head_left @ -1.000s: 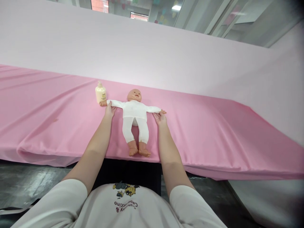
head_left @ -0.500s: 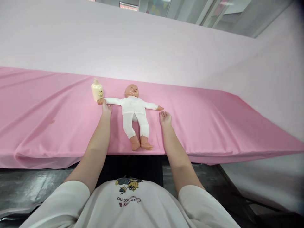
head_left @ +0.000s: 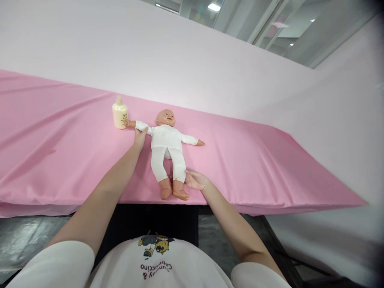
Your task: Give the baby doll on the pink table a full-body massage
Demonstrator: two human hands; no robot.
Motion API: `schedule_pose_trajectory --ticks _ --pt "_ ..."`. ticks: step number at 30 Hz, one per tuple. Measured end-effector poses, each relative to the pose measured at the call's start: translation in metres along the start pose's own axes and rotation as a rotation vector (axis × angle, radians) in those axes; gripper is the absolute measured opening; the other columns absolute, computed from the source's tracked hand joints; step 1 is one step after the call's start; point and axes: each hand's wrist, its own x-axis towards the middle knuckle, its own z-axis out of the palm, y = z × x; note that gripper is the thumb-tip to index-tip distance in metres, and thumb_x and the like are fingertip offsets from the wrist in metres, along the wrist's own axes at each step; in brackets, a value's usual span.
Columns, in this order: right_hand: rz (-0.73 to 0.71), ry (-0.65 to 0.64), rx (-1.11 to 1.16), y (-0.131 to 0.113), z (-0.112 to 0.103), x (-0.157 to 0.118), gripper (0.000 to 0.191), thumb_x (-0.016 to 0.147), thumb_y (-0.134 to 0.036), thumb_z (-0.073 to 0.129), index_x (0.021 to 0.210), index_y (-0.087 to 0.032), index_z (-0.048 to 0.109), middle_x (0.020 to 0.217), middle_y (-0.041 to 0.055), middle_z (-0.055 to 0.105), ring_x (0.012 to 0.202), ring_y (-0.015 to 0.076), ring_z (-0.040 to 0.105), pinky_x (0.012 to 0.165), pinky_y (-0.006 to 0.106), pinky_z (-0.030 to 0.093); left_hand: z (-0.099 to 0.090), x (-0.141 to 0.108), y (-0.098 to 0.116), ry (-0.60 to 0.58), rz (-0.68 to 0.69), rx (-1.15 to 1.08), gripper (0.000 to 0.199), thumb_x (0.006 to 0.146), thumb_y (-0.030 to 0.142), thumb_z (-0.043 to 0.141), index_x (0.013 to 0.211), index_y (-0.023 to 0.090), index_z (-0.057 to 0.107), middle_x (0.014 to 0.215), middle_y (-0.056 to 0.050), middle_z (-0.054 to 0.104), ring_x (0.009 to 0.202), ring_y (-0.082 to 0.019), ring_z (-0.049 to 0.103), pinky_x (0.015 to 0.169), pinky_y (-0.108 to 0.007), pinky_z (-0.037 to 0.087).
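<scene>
A baby doll (head_left: 167,138) in white clothes lies face up, its arms spread and its bare feet toward the front edge. My left hand (head_left: 140,137) is closed round the doll's sleeved arm on the left, thumb on top and the other fingers hidden beneath. Beside the doll's lower legs, my right hand (head_left: 195,180) is open, palm up, with its fingertips partly hidden at the leg. A cream pump bottle (head_left: 119,115) stands upright by the doll's hand on the left.
Pink cloth (head_left: 246,160) covers the table, with folds and a front edge close to my body. A pale wall (head_left: 210,72) rises behind it, with glass panels above. Dark floor shows below.
My left hand has moved from the doll's hand up to its sleeve. My right hand has gone down and inward from near the doll's other hand to its legs. The view has tilted slightly.
</scene>
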Motion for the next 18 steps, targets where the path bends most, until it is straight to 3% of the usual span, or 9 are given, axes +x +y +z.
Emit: schedule_pose_trajectory --ticks 4,8,12,15,18 --pt "0.091 -0.191 -0.122 -0.002 -0.007 -0.004 0.036 0.068 -0.018 0.078 0.101 -0.015 0.062 0.086 0.0054 0.075 0.078 0.0179 0.074 0.076 0.031 0.062 0.002 -0.004 -0.005 0.041 0.083 0.043 0.047 0.080 0.014 0.080 0.120 0.022 0.057 0.136 -0.010 0.065 0.138 -0.027 0.057 0.119 -0.038 0.044" --pt "0.150 -0.371 -0.048 -0.027 -0.008 0.006 0.050 0.065 -0.034 0.083 0.105 -0.014 0.061 0.088 0.0050 0.072 0.075 0.0193 0.072 0.084 0.043 0.063 0.003 -0.007 -0.005 0.044 0.114 0.156 0.029 0.086 0.016 0.074 0.110 0.021 0.058 0.124 -0.010 0.068 0.133 -0.028 0.059 0.119 -0.040 0.044" --pt "0.042 -0.521 0.075 -0.055 -0.006 0.028 0.053 0.069 -0.049 0.079 0.104 -0.016 0.058 0.088 0.0018 0.067 0.071 0.0170 0.069 0.084 0.046 0.064 0.011 -0.019 -0.002 -0.062 0.171 0.261 0.034 0.083 0.007 0.071 0.113 0.021 0.061 0.129 -0.010 0.066 0.138 -0.027 0.054 0.125 -0.039 0.036" --pt "-0.036 -0.443 0.053 -0.063 -0.008 0.044 0.051 0.071 -0.051 0.077 0.104 -0.018 0.057 0.087 0.0015 0.068 0.079 0.0204 0.074 0.074 0.036 0.063 0.018 -0.028 0.001 -0.228 0.272 0.389 0.034 0.078 0.005 0.071 0.108 0.020 0.069 0.127 -0.010 0.068 0.136 -0.029 0.055 0.127 -0.042 0.032" --pt "-0.055 -0.192 0.060 -0.058 -0.010 0.055 0.050 0.073 -0.052 0.076 0.105 -0.019 0.058 0.082 -0.0001 0.069 0.072 0.0168 0.072 0.066 0.026 0.058 0.021 -0.035 0.003 -0.411 0.345 0.534 0.037 0.072 0.003 0.073 0.103 0.022 0.076 0.128 -0.010 0.069 0.140 -0.032 0.052 0.131 -0.048 0.025"
